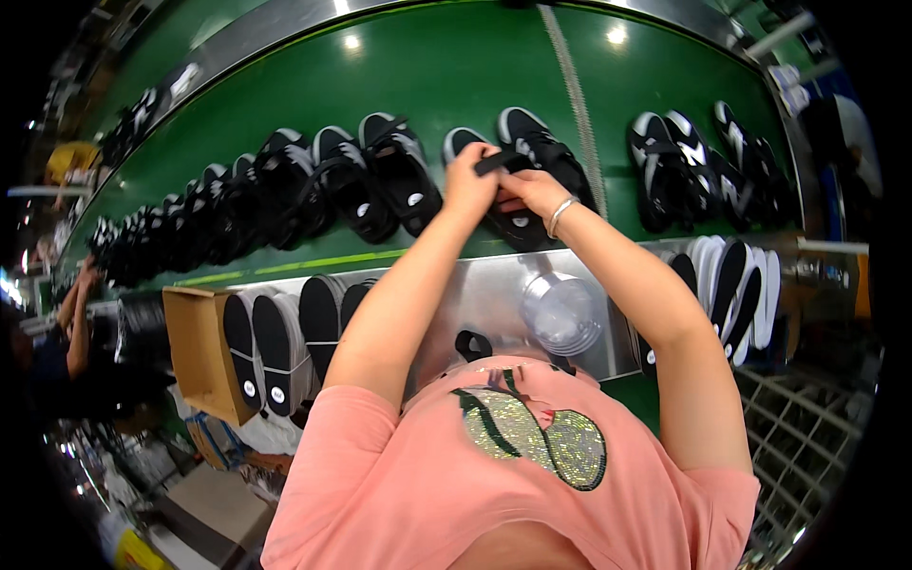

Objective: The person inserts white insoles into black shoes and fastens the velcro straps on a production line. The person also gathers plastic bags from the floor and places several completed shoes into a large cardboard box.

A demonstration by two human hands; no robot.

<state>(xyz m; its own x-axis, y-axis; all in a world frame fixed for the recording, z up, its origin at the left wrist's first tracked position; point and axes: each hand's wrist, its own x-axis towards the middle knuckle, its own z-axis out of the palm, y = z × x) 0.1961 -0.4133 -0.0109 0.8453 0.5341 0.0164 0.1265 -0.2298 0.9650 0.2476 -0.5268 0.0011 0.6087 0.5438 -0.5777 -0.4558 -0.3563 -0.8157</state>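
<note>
My left hand (472,182) is closed on a wide black strap (498,161) of a black-and-grey strap shoe (522,234). My right hand (534,195), with a bangle at the wrist, reaches over the same shoe. Its fingers are bent together near the strap, and what they grip is hidden. The shoe lies on a green belt (427,71), toe away from me. Right beside it rests a second black shoe (546,147). To the left sit similar shoes (404,180) with pale round labels inside.
More shoes run along the belt to the far left, others (660,171) to the right. Below the belt, a metal ledge (456,294) carries clear plastic tubs (562,313). Bundled insoles (275,351) stand by an open carton (201,351); more insoles (727,285) stand right. Another person's arm (79,318) shows far left.
</note>
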